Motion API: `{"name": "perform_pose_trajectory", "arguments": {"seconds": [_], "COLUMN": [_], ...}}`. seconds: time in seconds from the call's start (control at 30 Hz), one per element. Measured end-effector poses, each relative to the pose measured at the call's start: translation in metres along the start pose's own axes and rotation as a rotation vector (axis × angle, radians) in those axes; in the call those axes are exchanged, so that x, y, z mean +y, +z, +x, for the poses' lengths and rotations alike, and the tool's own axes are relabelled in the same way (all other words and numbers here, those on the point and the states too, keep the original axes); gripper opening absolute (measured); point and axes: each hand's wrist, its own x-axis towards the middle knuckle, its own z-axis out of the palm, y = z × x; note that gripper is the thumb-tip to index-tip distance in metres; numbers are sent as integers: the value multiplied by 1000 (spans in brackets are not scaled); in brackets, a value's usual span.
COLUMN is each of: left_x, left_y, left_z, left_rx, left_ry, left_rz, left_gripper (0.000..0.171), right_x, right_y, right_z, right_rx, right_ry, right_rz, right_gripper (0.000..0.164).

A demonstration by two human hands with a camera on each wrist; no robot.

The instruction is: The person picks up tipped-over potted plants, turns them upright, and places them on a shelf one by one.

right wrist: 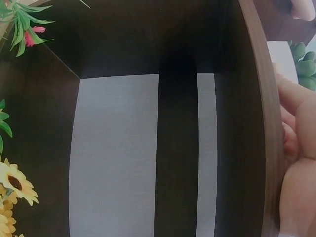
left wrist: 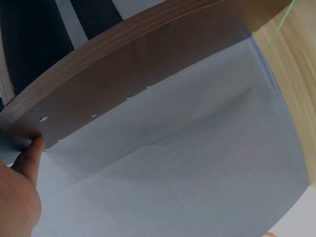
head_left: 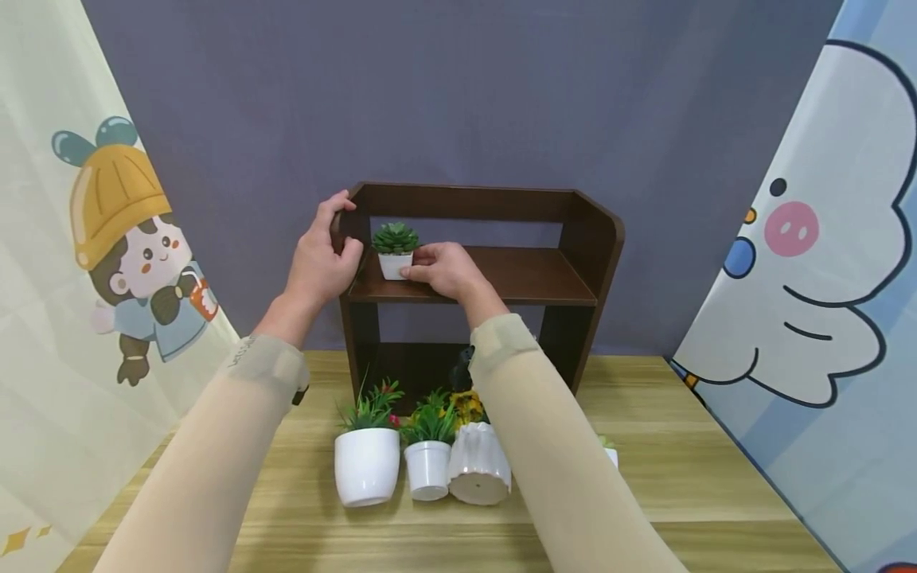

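Observation:
A small potted succulent [head_left: 395,251] with a square white pot stands on the upper board of a dark brown shelf [head_left: 516,270], near its left end. My right hand [head_left: 451,269] pinches the pot's right side between thumb and fingers. In the right wrist view the hand [right wrist: 298,133] shows at the right edge beside the white pot and green leaves. My left hand [head_left: 320,256] holds the shelf's left side panel at its upper front edge. The left wrist view has a finger [left wrist: 32,160] against the panel's outer face [left wrist: 123,74].
Before the shelf, on the wooden table [head_left: 301,477], stand a large white pot [head_left: 367,469] with a red-tipped plant, a smaller white pot [head_left: 427,471], and a fluted white pot [head_left: 480,469] tipped over, with yellow flowers [head_left: 469,406]. Another small pot [head_left: 611,455] is mostly behind my right sleeve.

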Motion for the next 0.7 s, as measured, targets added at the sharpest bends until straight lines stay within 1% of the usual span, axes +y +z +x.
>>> {"name": "perform_pose_trajectory", "arguments": {"seconds": [0.27, 0.53, 0.7], "left_x": [-1, 0, 0], "left_y": [1, 1, 1], "left_z": [-1, -1, -1], "left_rx": [-5, 2, 0], "left_ry": [4, 11, 0], "left_rz": [-2, -3, -5], "left_gripper": [55, 53, 54], "right_x": [1, 2, 5], "right_y": [0, -3, -6], "right_z": [0, -3, -8], "right_rx": [4, -16, -15], "right_ry": [-12, -6, -31], "right_rz": [-6, 24, 23], "right_gripper": [58, 62, 62]}}
